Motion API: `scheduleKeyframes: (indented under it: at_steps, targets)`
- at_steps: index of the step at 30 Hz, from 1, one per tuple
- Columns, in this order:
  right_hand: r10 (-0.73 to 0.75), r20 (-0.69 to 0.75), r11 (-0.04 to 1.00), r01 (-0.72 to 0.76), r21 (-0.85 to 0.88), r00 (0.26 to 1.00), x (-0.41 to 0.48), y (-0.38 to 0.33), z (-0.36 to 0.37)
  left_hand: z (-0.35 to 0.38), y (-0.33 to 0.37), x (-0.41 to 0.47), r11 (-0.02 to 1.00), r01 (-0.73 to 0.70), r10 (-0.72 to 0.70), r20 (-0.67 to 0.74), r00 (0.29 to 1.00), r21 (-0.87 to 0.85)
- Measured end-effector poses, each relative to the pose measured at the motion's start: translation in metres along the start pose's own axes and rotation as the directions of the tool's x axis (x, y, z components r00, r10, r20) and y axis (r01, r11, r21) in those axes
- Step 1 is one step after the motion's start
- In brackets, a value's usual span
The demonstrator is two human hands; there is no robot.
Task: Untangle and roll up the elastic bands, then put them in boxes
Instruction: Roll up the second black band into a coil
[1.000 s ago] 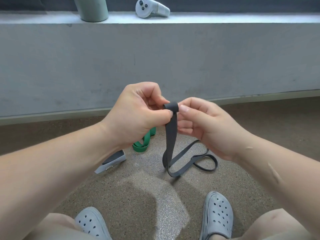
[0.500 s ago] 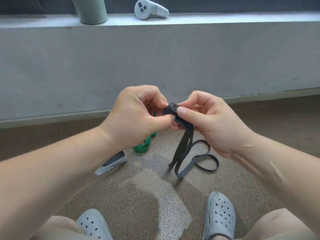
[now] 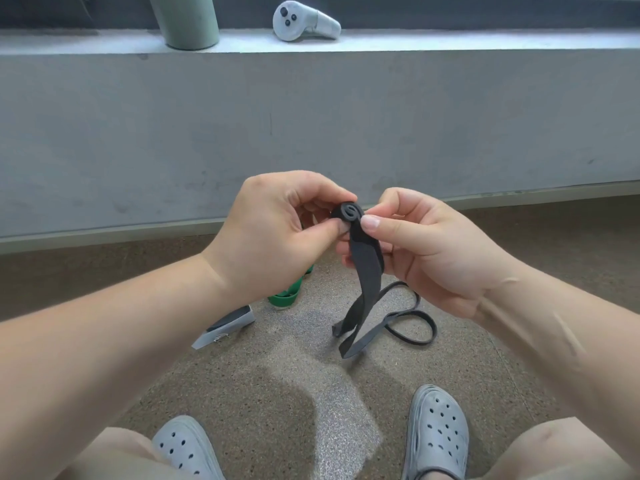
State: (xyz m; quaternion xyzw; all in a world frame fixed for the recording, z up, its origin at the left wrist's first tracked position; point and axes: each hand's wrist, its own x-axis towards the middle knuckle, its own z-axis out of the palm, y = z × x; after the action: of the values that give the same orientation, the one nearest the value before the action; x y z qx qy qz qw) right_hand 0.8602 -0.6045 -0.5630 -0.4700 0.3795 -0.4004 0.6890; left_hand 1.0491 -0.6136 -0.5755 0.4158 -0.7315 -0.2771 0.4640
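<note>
- Black elastic band point(image 3: 367, 271), head view (the only one there is): its top end is wound into a small tight roll point(image 3: 347, 213). The rest hangs down as a flat strap with a twist in it, and the thin tail lies in loops on the floor point(image 3: 277, 375) right under it.
- Left hand point(image 3: 277, 233) pinches the roll between thumb and forefinger from the band's left. Right hand point(image 3: 426, 244) has its thumb tip pressed on the roll's other side, with fingers curled behind the strap just below. So both are grasping the band and nothing is let go.
- Down-left of the hanging strap a green band point(image 3: 285, 297) lies on the floor, half hidden by the left wrist. Just beyond that is a small grey box point(image 3: 228, 327) (can't tell if it's open).
- Well above the band, a white controller point(image 3: 303, 21) and a green tumbler point(image 3: 187, 22) sit on a ledge point(image 3: 450, 41).
- My guess is the rolling has barely begun, with only a turn or two done.
- What could go wrong:
  - The roll looks springy, so if either pinch slackens while the fingers shift, it'll likely pop open.
  - The twist in the strap could get wound in, giving a lumpy roll that won't sit in the box.
  - The floor loops could cinch into a knot as the tail gets drawn up.
</note>
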Motion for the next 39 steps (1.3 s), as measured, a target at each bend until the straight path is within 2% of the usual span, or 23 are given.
scheduleKeyframes:
  at_steps: [6,17,22,26,28,31,33,39]
  targets:
    - [-0.02,-0.072,1.0,0.021,0.008,0.997,0.003,0.001,0.002,0.003,0.001,0.002,1.0,0.02,-0.02,-0.017,1.0,-0.021]
    - [-0.061,-0.07,0.998,0.061,-0.003,0.996,0.001,0.002,0.004,0.006,-0.001,-0.001,0.997,0.058,-0.062,-0.068,0.996,-0.052]
    - [-0.151,-0.165,0.988,0.145,-0.045,0.975,0.002,0.001,0.012,0.014,0.002,0.0,0.993,0.088,-0.098,-0.148,0.984,-0.076]
    - [-0.159,-0.205,0.987,0.149,-0.061,0.966,0.004,0.003,0.011,0.023,0.001,-0.005,0.979,0.123,-0.147,-0.149,0.978,-0.16]
    - [-0.168,-0.195,0.984,0.152,-0.093,0.966,0.004,0.002,0.008,0.022,0.002,-0.003,0.963,0.157,-0.185,-0.113,0.976,-0.217]
    - [-0.192,-0.176,0.973,0.164,-0.16,0.966,0.003,0.0,0.003,0.01,0.005,0.003,0.933,0.251,-0.244,0.06,0.968,-0.257]
    - [-0.174,-0.149,0.976,0.151,-0.154,0.973,0.003,-0.003,0.002,0.002,0.006,0.007,0.919,0.289,-0.252,0.162,0.954,-0.268]
    - [-0.088,-0.047,0.988,0.081,-0.13,0.995,0.005,-0.008,-0.002,-0.013,0.01,0.012,0.915,0.318,-0.225,0.34,0.913,-0.249]
